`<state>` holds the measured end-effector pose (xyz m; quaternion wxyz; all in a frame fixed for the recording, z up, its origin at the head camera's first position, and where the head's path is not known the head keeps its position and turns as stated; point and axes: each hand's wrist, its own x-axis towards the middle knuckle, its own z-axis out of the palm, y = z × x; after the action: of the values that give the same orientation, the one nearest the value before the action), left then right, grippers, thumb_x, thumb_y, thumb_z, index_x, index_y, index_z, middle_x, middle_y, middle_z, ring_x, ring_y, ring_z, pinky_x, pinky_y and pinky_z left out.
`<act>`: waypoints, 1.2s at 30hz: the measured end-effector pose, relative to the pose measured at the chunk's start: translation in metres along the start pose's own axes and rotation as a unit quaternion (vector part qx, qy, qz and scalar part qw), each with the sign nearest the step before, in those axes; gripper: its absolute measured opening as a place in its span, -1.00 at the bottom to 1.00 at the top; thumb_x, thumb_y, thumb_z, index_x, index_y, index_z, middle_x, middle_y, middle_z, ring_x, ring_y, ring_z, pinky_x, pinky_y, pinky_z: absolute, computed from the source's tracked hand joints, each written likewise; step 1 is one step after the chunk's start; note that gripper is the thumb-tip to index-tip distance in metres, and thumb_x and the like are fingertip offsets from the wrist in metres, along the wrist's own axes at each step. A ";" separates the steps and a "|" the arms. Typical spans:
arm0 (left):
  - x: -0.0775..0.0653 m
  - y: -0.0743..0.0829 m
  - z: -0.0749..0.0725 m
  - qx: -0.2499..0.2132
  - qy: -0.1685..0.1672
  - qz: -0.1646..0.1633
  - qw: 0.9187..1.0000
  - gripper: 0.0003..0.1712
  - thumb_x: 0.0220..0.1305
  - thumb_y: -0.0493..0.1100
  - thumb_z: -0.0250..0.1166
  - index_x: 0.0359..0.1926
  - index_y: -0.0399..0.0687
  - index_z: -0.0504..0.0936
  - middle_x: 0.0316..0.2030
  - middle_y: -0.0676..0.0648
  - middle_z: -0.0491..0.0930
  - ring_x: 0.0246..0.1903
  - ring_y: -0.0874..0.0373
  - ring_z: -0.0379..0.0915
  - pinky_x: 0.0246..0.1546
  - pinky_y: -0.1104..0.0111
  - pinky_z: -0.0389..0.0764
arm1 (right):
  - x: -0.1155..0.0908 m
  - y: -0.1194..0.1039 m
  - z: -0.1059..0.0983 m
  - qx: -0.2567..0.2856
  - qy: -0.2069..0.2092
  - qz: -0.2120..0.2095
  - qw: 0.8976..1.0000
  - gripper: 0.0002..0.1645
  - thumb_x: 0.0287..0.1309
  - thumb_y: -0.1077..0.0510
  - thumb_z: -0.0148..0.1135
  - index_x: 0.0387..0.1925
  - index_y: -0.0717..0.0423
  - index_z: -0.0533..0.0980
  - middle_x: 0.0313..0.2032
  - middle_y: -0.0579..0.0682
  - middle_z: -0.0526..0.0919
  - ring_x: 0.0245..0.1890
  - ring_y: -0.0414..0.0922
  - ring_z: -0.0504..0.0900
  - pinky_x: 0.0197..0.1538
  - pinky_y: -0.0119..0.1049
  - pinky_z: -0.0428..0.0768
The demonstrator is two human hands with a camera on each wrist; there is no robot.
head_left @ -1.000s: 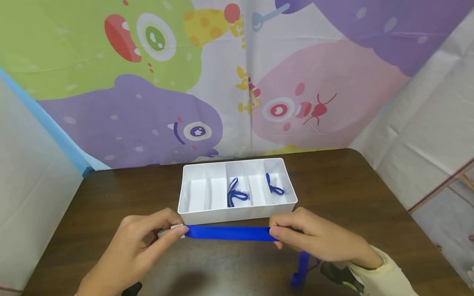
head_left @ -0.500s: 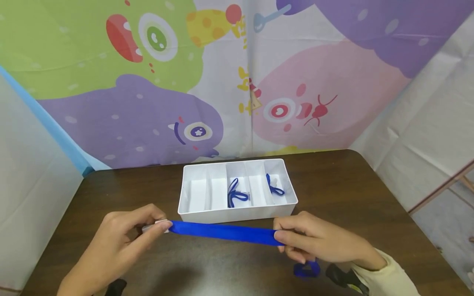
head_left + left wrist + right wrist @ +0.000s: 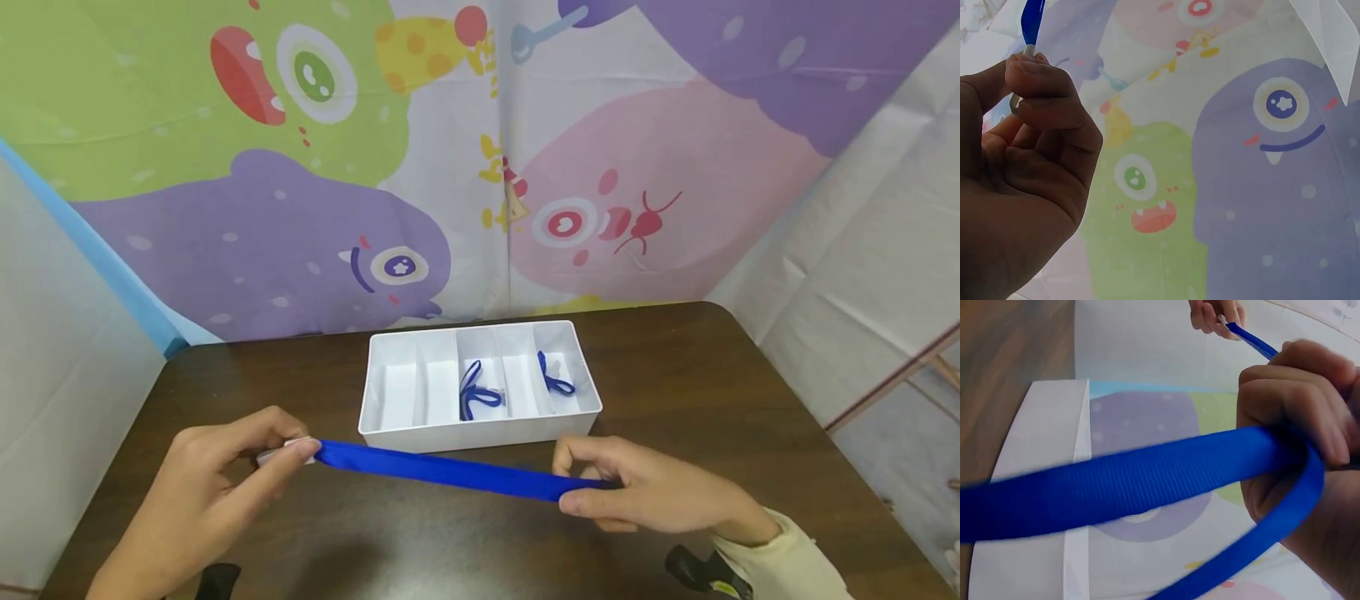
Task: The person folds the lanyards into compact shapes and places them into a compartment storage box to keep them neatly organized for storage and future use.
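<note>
A flat blue lanyard [image 3: 442, 469] with a ribbed weave is stretched between both hands above the table. On the left, my left hand [image 3: 197, 492] pinches its white end piece [image 3: 279, 452] between thumb and fingers; the left wrist view shows the same pinch. My right hand [image 3: 656, 492] holds the strap between thumb and curled fingers. In the right wrist view, the loose strap [image 3: 1147, 478] runs out of the right hand in two lengths. The inside of the right hand's grip is partly hidden.
Behind the lanyard stands a white box [image 3: 480, 435] divided into compartments. A folded blue lanyard [image 3: 471, 396] lies in its middle compartment, another blue lanyard [image 3: 557, 383] in the rightmost one. A cartoon-printed cloth [image 3: 337, 208] hangs behind the brown table [image 3: 652, 367].
My left hand has moved left and slightly up with the white end. The right hand has shifted a little right, so the lanyard's stretch between the hands is longer.
</note>
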<state>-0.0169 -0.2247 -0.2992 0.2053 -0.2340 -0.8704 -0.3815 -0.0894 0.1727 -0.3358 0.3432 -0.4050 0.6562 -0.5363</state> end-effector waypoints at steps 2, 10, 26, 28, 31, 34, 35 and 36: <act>0.000 0.002 -0.002 0.006 -0.010 -0.015 1.000 -0.60 0.16 -0.47 0.38 -0.30 0.20 0.59 -0.64 0.28 0.37 -0.73 0.50 0.25 -0.76 0.60 0.30 | -0.001 0.001 0.000 -0.008 -0.005 -0.026 1.000 -0.90 0.45 0.35 -0.01 -0.23 0.14 0.37 -0.75 0.07 0.35 -0.77 -0.28 0.32 -0.79 -0.41 0.15; 0.006 0.003 -0.003 0.014 -0.015 -0.005 1.000 -0.60 0.15 -0.48 0.37 -0.32 0.20 0.58 -0.65 0.30 0.36 -0.72 0.50 0.26 -0.75 0.62 0.29 | -0.004 0.004 -0.002 -0.033 0.010 -0.070 0.997 -0.70 0.45 0.43 -0.10 -0.38 0.15 0.46 -0.68 0.03 0.54 -0.78 -0.15 0.41 -0.81 -0.39 0.36; -0.002 -0.010 -0.006 0.029 -0.024 -0.018 0.999 -0.64 0.20 -0.43 0.37 -0.31 0.20 0.58 -0.64 0.31 0.35 -0.71 0.46 0.26 -0.73 0.62 0.33 | -0.011 0.005 -0.005 -0.035 0.036 -0.032 0.998 -0.81 0.46 0.37 -0.04 -0.29 0.11 0.44 -0.75 0.02 0.45 -0.79 -0.33 0.37 -0.85 -0.42 0.25; -0.004 -0.013 -0.006 0.032 -0.024 -0.022 0.999 -0.63 0.20 -0.43 0.37 -0.31 0.23 0.57 -0.65 0.30 0.36 -0.72 0.46 0.26 -0.73 0.61 0.32 | -0.011 0.006 -0.005 -0.043 0.033 -0.036 0.998 -0.76 0.47 0.37 -0.06 -0.33 0.11 0.44 -0.74 0.02 0.45 -0.78 -0.31 0.36 -0.84 -0.43 0.23; -0.006 -0.017 -0.006 0.035 -0.023 -0.029 0.999 -0.61 0.21 -0.43 0.37 -0.33 0.26 0.56 -0.66 0.30 0.35 -0.75 0.47 0.25 -0.73 0.61 0.32 | -0.011 0.007 -0.006 -0.055 0.039 -0.035 0.997 -0.73 0.50 0.35 -0.10 -0.31 0.08 0.48 -0.73 0.01 0.44 -0.77 -0.24 0.36 -0.78 -0.40 0.23; -0.009 -0.019 -0.007 0.035 -0.024 -0.035 0.998 -0.60 0.21 -0.43 0.37 -0.33 0.28 0.56 -0.67 0.30 0.35 -0.76 0.47 0.24 -0.73 0.61 0.31 | -0.011 0.009 -0.007 -0.057 0.040 -0.027 0.997 -0.69 0.53 0.33 -0.15 -0.25 0.04 0.51 -0.69 -0.01 0.47 -0.77 -0.21 0.37 -0.77 -0.37 0.25; -0.010 -0.020 -0.008 0.035 -0.025 -0.037 0.998 -0.60 0.21 -0.43 0.37 -0.33 0.28 0.56 -0.67 0.30 0.36 -0.76 0.47 0.24 -0.73 0.61 0.32 | -0.011 0.010 -0.007 -0.055 0.039 -0.024 0.997 -0.68 0.53 0.32 -0.17 -0.24 0.04 0.51 -0.68 -0.01 0.49 -0.76 -0.22 0.38 -0.77 -0.37 0.27; -0.011 -0.021 -0.008 0.035 -0.027 -0.038 0.998 -0.59 0.21 -0.43 0.37 -0.34 0.29 0.55 -0.67 0.31 0.36 -0.76 0.47 0.25 -0.73 0.61 0.32 | -0.011 0.011 -0.007 -0.057 0.038 -0.024 0.997 -0.67 0.54 0.32 -0.18 -0.24 0.04 0.51 -0.67 -0.02 0.51 -0.76 -0.23 0.39 -0.78 -0.37 0.27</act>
<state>-0.0180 -0.2457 -0.3121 0.1753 -0.2038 -0.8966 -0.3521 -0.0929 0.1869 -0.3450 0.2817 -0.4188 0.6886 -0.5206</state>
